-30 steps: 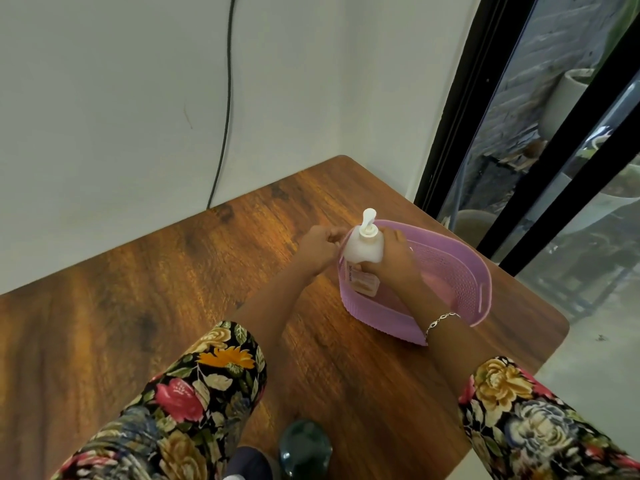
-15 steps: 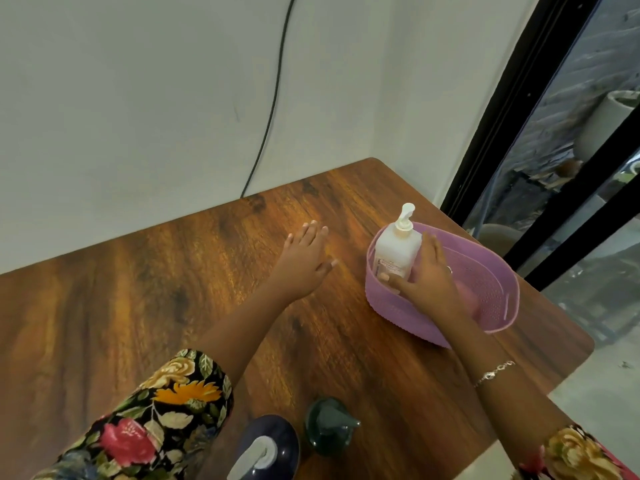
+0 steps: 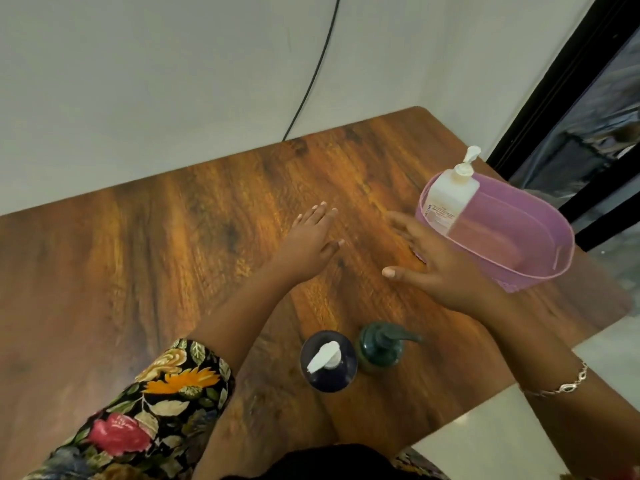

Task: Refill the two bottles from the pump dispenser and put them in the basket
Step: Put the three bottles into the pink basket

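Note:
A white pump bottle [image 3: 450, 197] stands upright inside the pink basket [image 3: 533, 261] at the table's right side. Near the front edge stand a dark navy bottle with a white pump [image 3: 328, 362] and a dark green pump bottle [image 3: 382, 346], side by side. My right hand [image 3: 436, 265] hovers in front of the basket's left end with fingers spread, holding nothing. My left hand [image 3: 310, 239] rests flat over the middle of the table with straight fingers, also holding nothing.
The wooden table [image 3: 173, 254] sits in a corner against white walls, with a black cable [image 3: 311, 77] running down the back wall. A dark-framed glass door [image 3: 568, 84] is at the right. The table's right front edge [image 3: 485, 400] drops to a pale floor.
My right hand has let go of the white pump bottle, which now stands alone in the basket, and has drawn back to the left. My left hand opened and moved to the table's middle.

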